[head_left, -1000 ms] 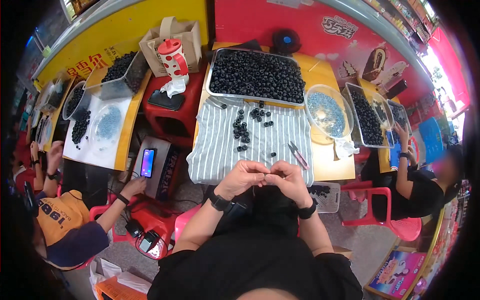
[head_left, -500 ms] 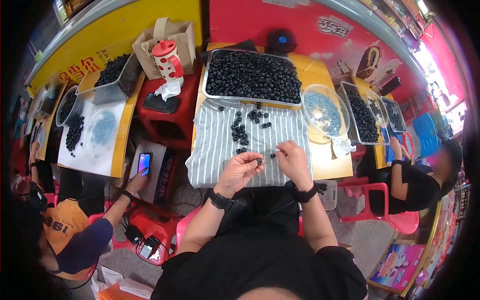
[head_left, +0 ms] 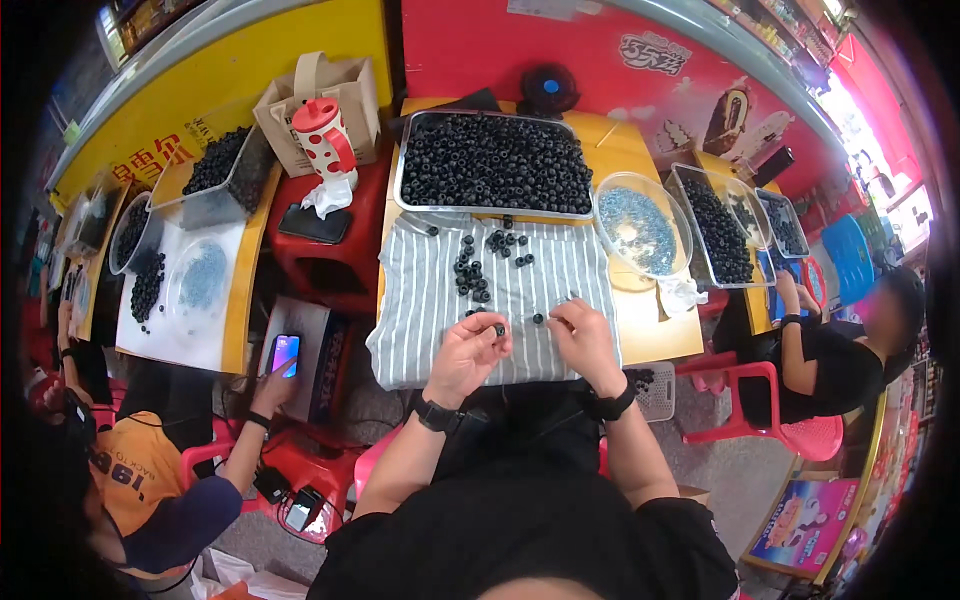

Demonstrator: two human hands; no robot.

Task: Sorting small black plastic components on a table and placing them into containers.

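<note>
My left hand (head_left: 468,350) pinches a small black ring-shaped piece (head_left: 499,330) between thumb and fingers, above the near part of a grey-and-white striped cloth (head_left: 400,325). To its right, the fingers of my right hand (head_left: 588,342) are pressed together; whatever they hold is too small to make out. Another black piece (head_left: 538,318) is just left of my right fingertips, seemingly on the cloth. Beyond my hands lies a loose cluster of black pieces (head_left: 470,275). A clear tray (head_left: 400,195) heaped with similar pieces stands at the cloth's far edge.
Right of the cloth are a clear round dish (head_left: 603,235) of tiny light-blue bits, a crumpled tissue (head_left: 682,295) and another filled tub (head_left: 715,225). A red stool (head_left: 300,250) at left carries a spotted tumbler (head_left: 325,135) and dark phone (head_left: 313,223). People sit on both sides.
The view has shifted slightly, moving the table's contents a little left and down. My hands keep nearly the same pose. The person at left has lowered the lit phone a little.
</note>
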